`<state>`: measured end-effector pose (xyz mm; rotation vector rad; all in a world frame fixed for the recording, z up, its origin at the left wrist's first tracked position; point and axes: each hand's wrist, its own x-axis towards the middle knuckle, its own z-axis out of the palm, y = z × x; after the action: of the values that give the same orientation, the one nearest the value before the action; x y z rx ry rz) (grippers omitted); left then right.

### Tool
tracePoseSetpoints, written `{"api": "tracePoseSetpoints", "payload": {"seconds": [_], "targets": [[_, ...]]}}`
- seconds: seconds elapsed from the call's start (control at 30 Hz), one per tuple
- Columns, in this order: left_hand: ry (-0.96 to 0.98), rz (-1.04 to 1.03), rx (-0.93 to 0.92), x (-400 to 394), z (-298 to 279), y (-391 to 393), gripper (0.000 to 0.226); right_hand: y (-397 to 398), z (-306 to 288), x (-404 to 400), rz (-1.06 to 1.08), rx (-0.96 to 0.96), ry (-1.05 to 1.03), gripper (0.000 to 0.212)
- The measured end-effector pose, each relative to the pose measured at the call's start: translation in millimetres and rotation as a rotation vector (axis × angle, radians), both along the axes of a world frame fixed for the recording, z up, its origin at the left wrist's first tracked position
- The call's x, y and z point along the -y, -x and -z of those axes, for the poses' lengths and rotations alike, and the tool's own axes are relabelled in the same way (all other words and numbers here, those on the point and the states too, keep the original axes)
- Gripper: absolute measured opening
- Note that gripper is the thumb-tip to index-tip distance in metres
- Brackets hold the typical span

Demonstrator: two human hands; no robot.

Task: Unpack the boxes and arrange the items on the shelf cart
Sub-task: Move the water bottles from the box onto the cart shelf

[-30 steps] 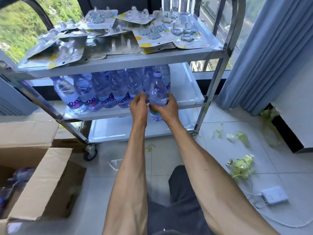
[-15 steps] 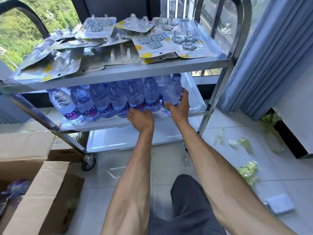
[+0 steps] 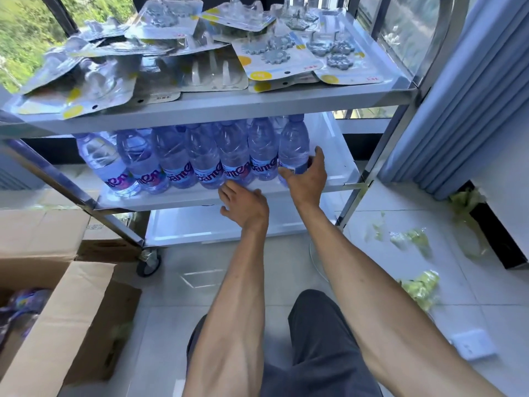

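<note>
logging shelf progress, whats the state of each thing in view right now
clear plastic water bottles: upright, in a row on the middle shelf
right hand: grip round the end bottle
left hand: open, holding nothing
brown cardboard box: flaps open
blister packs: piled on the top shelf

daylit, wide-angle view

strong daylight enters through the window (image 3: 25, 38) behind the shelf cart (image 3: 217, 106), glaring off its steel top; shade lies beneath it. edges around the cart bow and smear; the cardboard box (image 3: 65, 316) left of it is blurred.
</note>
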<state>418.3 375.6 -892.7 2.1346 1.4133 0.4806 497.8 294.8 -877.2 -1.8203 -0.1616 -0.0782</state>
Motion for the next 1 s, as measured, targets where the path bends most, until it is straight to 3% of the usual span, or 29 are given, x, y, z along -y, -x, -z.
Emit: {"api": "tracePoseSetpoints", "payload": {"seconds": [0.1,0.23,0.7,0.87,1.0], "targets": [[0.021,-0.019,-0.012,3.2,-0.9,-3.0,0.068,6.7,1.6,-10.8,0.083,0.051,0.066,0.077],[0.006,-0.01,-0.003,-2.2,2.0,0.8,0.066,11.6,9.1,-8.6,-0.008,0.088,-0.036,0.058],[-0.007,0.016,0.049,-9.2,3.2,4.4,0.069,-16.3,14.3,-22.4,0.107,0.069,0.11,0.076],[-0.023,0.012,0.074,-8.7,5.9,5.3,0.067,-20.6,16.8,-13.7,-0.084,-0.013,-0.04,0.073],[-0.022,0.015,0.066,-8.6,6.4,5.4,0.067,-21.8,21.4,-6.5,-0.073,0.008,-0.019,0.066]]}}
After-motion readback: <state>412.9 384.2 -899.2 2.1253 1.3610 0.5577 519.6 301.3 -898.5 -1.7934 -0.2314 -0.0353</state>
